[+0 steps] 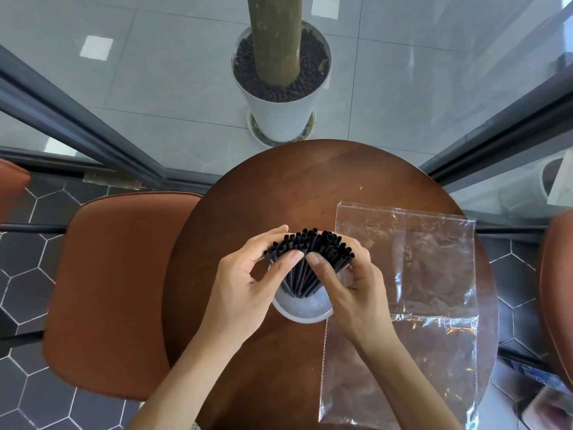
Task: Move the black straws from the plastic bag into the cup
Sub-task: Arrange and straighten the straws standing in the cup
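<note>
Two hands are clasped around one bundle of black straws (308, 259) in the lower centre of the frame, with the lower ends already standing inside the cup (302, 308) on the round wooden table (279, 181). The left hand (245, 283) is curled round the left side of the bundle, thumb pressed on the near face; the right hand (350, 283) is curled round the right side in the same way, so the two thumbs nearly meet. The grip from both sides appears meant to keep the fanned tops gathered while the bundle is settled into the cup, since the straws spread wider than the cup's mouth. The plastic bag (409, 290) is laid flat to the right of the cup, its left edge just beside it, and looks emptied; the transfer is therefore judged nearly finished, with only the release left. Faint graduation marks are seen on the cup's near wall, too small to be read. No brand or legible writing is found on the bag or the straws.
</note>
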